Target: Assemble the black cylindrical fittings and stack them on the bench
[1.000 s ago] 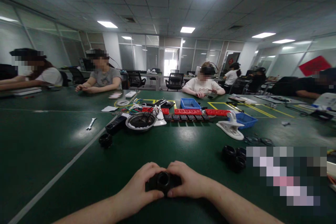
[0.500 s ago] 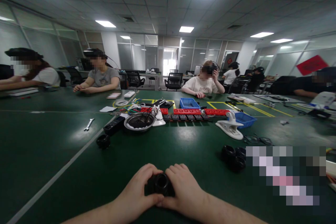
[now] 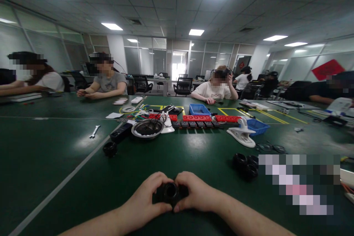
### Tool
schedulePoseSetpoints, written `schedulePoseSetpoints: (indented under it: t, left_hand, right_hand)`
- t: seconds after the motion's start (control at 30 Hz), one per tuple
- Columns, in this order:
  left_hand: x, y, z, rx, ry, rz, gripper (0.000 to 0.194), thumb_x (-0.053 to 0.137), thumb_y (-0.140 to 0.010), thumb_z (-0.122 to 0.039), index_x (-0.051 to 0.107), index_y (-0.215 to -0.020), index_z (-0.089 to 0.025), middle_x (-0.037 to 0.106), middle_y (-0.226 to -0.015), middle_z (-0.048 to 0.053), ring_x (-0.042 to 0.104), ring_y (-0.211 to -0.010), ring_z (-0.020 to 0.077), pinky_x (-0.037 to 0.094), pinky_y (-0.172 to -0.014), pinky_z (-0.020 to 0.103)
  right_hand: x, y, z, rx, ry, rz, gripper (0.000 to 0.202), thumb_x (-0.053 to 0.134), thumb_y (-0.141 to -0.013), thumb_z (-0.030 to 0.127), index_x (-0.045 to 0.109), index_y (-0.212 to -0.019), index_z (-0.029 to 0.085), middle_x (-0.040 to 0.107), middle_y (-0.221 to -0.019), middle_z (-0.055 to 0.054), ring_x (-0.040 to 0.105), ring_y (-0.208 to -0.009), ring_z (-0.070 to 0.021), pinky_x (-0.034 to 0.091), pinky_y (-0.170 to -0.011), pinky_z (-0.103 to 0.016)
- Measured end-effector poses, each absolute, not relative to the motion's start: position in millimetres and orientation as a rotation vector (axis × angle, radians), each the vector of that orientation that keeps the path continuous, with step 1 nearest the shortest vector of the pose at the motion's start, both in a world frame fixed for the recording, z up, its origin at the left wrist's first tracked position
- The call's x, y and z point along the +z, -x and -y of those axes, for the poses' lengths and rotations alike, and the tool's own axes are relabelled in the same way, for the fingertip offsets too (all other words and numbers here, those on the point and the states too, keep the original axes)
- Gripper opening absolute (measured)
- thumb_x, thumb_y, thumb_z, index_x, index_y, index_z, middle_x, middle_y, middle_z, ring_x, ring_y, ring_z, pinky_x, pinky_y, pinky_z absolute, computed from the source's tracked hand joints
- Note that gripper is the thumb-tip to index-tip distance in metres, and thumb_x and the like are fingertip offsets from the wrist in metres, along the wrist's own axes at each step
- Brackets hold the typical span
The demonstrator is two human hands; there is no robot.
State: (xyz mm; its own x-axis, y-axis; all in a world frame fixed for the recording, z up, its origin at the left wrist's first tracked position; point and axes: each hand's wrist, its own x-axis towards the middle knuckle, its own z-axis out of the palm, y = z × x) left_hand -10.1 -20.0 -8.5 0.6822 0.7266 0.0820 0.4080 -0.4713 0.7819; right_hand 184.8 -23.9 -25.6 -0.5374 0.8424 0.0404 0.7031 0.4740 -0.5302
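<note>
A small black ring-shaped piece (image 3: 171, 190) with a round hole in its top stands low in front of me, between my two hands. My left hand (image 3: 151, 197) curls around its left side, thumb at the near edge and fingers at the far edge. On the right, my right hand (image 3: 193, 193) closes on it with bent fingers and thumb, the fingertips at its edge. Dark gaps show between palms and piece. Similar black pieces lie about: a single one (image 3: 110, 149) at the left, and a cluster (image 3: 246, 166) at the right.
Across the green table (image 3: 69, 202) are a wrench (image 3: 94, 131), a metal bowl (image 3: 147, 137), red strips (image 3: 196, 118), blue bins (image 3: 199, 109) and a white clamp-like stand (image 3: 241, 137). Eyeglasses (image 3: 272, 148) lie at the right, near a blurred-out patch. Several people sit around.
My right hand has shifted slightly right, and its fingertips and thumb have drawn back from my left hand. My left hand stays around the black ring-shaped piece.
</note>
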Motion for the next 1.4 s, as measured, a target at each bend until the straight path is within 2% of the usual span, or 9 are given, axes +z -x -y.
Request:
schedulePoseSetpoints:
  t: [0.2,0.33,0.5,0.73,0.9,1.03,1.2,1.3,1.4]
  left_hand:
    - [-13.8,7.9,23.4,0.582,-2.118,-1.027,0.029,0.067,-0.063,-0.015,0.056,-0.089,-0.019,0.053,-0.088,0.000,0.049,-0.084,0.0191,0.039,-0.072,0.027]
    - [-12.4,9.2,23.6,0.548,-2.130,-0.983,0.030,0.066,-0.063,-0.015,0.056,-0.092,-0.020,0.052,-0.090,0.000,0.049,-0.085,0.0189,0.040,-0.072,0.027]
    - [-10.2,12.8,21.0,0.500,-2.139,-0.849,0.038,0.066,-0.066,-0.017,0.055,-0.102,-0.024,0.051,-0.097,0.001,0.049,-0.088,0.0190,0.040,-0.074,0.028]
    - [-12.9,13.2,19.1,0.497,-2.115,-0.821,0.041,0.066,-0.064,-0.013,0.056,-0.102,-0.026,0.050,-0.098,0.000,0.049,-0.091,0.0195,0.039,-0.078,0.030]
    - [-10.8,7.6,23.5,0.511,-2.117,-0.924,0.031,0.069,-0.063,-0.018,0.058,-0.092,-0.022,0.052,-0.089,0.000,0.049,-0.083,0.0191,0.039,-0.070,0.027]
    - [-10.1,5.6,24.4,0.536,-2.147,-0.986,0.028,0.071,-0.062,-0.023,0.058,-0.087,-0.020,0.052,-0.087,0.000,0.049,-0.083,0.0194,0.039,-0.071,0.027]
    - [-10.6,6.0,24.8,0.582,-2.148,-1.064,0.023,0.066,-0.064,-0.019,0.056,-0.085,-0.019,0.052,-0.087,0.001,0.048,-0.084,0.0202,0.039,-0.073,0.029]
    - [-8.5,7.4,25.4,0.574,-2.149,-1.014,0.026,0.066,-0.064,-0.018,0.056,-0.089,-0.020,0.052,-0.089,0.001,0.048,-0.087,0.0206,0.038,-0.076,0.030]
    - [-6.1,10.4,24.6,0.521,-2.144,-0.930,0.033,0.066,-0.065,-0.017,0.056,-0.097,-0.022,0.050,-0.094,0.001,0.048,-0.089,0.0205,0.038,-0.077,0.030]
  right_hand:
    - [-25.1,-166.8,40.4,0.275,1.551,2.430,0.043,0.068,-0.056,0.054,0.057,-0.074,0.016,0.057,-0.072,-0.002,0.049,-0.069,-0.0182,0.035,-0.064,-0.030]
    - [-21.5,-168.2,45.3,0.273,1.529,2.423,0.054,0.064,-0.055,0.063,0.056,-0.083,0.017,0.057,-0.082,-0.004,0.049,-0.077,-0.0207,0.036,-0.071,-0.034]
    - [-13.8,-185.9,35.7,0.617,1.236,2.535,0.049,0.068,-0.060,0.051,0.055,-0.094,0.019,0.053,-0.089,-0.002,0.048,-0.083,-0.0185,0.038,-0.074,-0.030]
    - [-20.2,-195.3,21.1,0.742,1.087,2.551,0.028,0.070,-0.065,0.035,0.057,-0.082,0.017,0.049,-0.080,0.002,0.047,-0.076,-0.0136,0.037,-0.069,-0.024]
    - [-25.6,-188.0,24.1,0.633,1.198,2.518,0.032,0.072,-0.060,0.041,0.053,-0.073,0.017,0.048,-0.070,0.004,0.046,-0.070,-0.0125,0.034,-0.063,-0.023]
    - [-24.4,-176.8,31.6,0.481,1.402,2.497,0.041,0.069,-0.056,0.052,0.053,-0.072,0.017,0.052,-0.069,0.002,0.046,-0.066,-0.0142,0.034,-0.059,-0.025]
    - [-20.5,-161.2,44.9,0.201,1.625,2.404,0.040,0.069,-0.055,0.046,0.054,-0.076,0.016,0.057,-0.076,-0.004,0.049,-0.072,-0.0211,0.036,-0.069,-0.035]
    - [-18.3,-164.9,46.6,0.279,1.511,2.407,0.046,0.066,-0.059,0.054,0.055,-0.084,0.017,0.056,-0.083,-0.005,0.049,-0.078,-0.0218,0.036,-0.073,-0.035]
    - [-17.9,-177.8,40.3,0.504,1.330,2.472,0.046,0.068,-0.060,0.051,0.056,-0.090,0.018,0.054,-0.088,-0.002,0.048,-0.081,-0.0192,0.037,-0.072,-0.031]
